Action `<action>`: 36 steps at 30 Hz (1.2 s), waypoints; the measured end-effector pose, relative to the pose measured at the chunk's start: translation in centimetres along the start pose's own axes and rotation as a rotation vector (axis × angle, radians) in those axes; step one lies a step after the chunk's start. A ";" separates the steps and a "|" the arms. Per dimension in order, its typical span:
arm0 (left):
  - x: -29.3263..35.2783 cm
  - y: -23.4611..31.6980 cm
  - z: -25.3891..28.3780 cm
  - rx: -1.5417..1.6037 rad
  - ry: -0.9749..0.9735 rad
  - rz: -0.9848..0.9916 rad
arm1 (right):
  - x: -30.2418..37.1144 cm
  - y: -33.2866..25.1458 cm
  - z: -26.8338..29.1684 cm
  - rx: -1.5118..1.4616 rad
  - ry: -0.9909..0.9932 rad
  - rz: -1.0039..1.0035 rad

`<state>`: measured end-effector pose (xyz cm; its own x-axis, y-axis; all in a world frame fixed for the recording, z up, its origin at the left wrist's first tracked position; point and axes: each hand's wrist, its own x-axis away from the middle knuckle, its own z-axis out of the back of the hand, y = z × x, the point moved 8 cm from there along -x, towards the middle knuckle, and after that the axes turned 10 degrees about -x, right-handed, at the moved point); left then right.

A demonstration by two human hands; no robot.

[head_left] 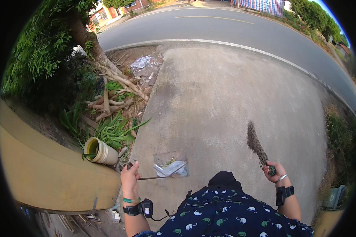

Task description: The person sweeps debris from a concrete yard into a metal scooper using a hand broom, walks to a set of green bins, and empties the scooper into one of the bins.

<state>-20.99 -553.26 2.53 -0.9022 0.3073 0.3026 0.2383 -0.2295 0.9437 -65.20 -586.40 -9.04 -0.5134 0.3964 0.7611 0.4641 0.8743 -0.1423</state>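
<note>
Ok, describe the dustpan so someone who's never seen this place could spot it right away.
On the concrete driveway below the road, look just ahead of the left hand. The dustpan sits there on a thin long handle, a see-through box holding litter, unlike the dark bristly broom in the right hand.

Concrete slab, grey and stained, adjoining a road. A dustpan sits on it, holding litter. Beside its left edge: a pale pot lying tipped, dry branches.
</note>
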 end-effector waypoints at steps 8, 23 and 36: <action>-13.8 6.9 -8.8 0.091 0.088 -0.027 | -13.9 -10.8 -13.2 0.001 -0.022 -0.032; -39.9 22.0 -23.3 0.120 0.163 -0.022 | -35.7 -21.3 -49.9 0.224 -0.177 -0.158; -64.7 32.9 -35.0 0.105 0.214 0.008 | -54.6 -32.6 -67.2 0.246 -0.008 -0.058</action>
<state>32.69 -613.00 9.31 -0.9530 0.1007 0.2857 0.2720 -0.1306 0.9534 -3.81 -655.37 -3.46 -0.5404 0.3446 0.7676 0.2447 0.9372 -0.2485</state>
